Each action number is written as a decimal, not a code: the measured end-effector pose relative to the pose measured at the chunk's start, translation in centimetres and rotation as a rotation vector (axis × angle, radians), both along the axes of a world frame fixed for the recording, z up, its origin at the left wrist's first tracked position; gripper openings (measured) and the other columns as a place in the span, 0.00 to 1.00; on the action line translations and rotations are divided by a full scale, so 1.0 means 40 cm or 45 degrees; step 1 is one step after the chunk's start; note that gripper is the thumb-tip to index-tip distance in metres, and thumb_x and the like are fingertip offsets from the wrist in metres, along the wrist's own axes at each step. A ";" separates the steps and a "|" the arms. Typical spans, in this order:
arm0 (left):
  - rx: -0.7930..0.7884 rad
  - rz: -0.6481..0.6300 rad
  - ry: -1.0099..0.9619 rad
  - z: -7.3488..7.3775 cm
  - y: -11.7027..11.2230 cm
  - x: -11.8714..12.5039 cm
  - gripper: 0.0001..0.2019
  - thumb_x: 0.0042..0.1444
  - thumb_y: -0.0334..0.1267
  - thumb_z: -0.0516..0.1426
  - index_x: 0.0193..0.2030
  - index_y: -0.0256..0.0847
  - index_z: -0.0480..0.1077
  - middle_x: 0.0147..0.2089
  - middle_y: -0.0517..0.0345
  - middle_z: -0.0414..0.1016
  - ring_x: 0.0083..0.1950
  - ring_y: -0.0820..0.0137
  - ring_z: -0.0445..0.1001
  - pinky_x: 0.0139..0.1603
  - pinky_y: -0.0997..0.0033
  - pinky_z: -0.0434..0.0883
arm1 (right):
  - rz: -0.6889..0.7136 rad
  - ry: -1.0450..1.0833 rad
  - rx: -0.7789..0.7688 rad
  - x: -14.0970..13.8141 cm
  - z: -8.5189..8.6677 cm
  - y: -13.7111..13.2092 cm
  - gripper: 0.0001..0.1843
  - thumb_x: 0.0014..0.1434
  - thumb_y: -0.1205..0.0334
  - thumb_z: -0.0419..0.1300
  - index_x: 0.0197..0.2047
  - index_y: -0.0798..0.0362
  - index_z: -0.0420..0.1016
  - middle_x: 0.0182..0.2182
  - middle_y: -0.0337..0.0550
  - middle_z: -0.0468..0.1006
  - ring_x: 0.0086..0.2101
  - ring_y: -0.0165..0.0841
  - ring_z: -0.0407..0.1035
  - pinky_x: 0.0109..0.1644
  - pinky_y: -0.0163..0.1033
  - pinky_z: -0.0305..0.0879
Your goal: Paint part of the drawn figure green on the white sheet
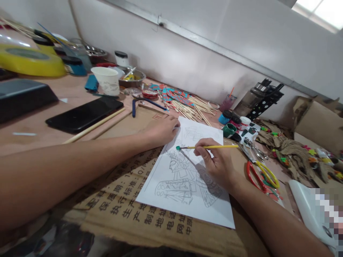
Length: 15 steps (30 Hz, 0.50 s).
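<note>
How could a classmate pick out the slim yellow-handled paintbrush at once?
Find the printed brown cardboard, then, on it, the white paper sheet bearing line drawings. Over that sheet, the right hand holds the paintbrush; its green tip sets it apart from the scissors with red and yellow handles nearby.

a black phone (85,113) lies on the table (33,125) at left, near a white paper cup (107,81), a steel bowl (134,83) just behind it. yellow tape (55,66) sits farther left. pale sticks (184,111) lie heaped toward the wall (187,53). at right, red-and-yellow-handled scissors (256,163) rest nearer than what may be a drinking bottle (250,101).
</note>
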<state>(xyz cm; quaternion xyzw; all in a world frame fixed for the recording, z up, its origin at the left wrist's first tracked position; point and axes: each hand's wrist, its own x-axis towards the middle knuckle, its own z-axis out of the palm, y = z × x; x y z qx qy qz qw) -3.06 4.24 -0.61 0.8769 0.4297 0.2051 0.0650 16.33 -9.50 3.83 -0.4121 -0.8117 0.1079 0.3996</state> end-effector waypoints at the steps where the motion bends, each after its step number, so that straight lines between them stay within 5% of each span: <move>1: 0.014 -0.009 0.009 -0.001 0.001 -0.001 0.11 0.63 0.35 0.51 0.45 0.41 0.73 0.52 0.49 0.76 0.56 0.60 0.72 0.57 0.61 0.69 | 0.002 0.008 -0.005 -0.001 -0.001 0.001 0.10 0.70 0.60 0.52 0.37 0.50 0.70 0.30 0.40 0.76 0.31 0.30 0.70 0.37 0.36 0.66; 15: -0.031 0.000 -0.009 0.005 0.000 0.001 0.11 0.61 0.35 0.51 0.45 0.44 0.73 0.51 0.50 0.77 0.56 0.58 0.71 0.57 0.60 0.69 | 0.018 -0.033 0.007 0.007 0.011 -0.005 0.08 0.70 0.62 0.53 0.37 0.50 0.70 0.31 0.40 0.77 0.31 0.30 0.70 0.37 0.36 0.66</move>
